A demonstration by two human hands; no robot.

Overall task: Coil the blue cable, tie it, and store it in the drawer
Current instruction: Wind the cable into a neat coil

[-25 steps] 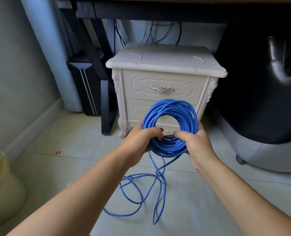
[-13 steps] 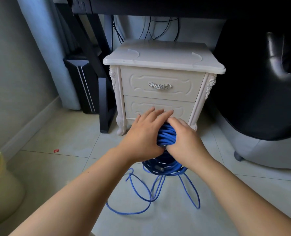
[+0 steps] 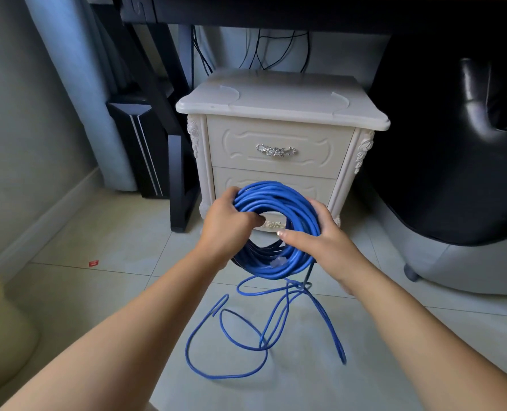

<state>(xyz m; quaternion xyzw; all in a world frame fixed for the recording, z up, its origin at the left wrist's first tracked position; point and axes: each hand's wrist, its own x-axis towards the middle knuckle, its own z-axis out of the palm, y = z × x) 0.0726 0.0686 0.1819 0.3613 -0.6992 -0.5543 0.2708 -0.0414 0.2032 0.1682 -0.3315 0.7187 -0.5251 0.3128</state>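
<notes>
The left hand and the right hand are both gripping the ring of blue cable by its side edges, just in front of the shut drawers, while loose loops are lying on the open floor below

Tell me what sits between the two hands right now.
The coil of blue cable: the left hand grips its left side and the right hand grips its right side, as the head view shows.
</notes>
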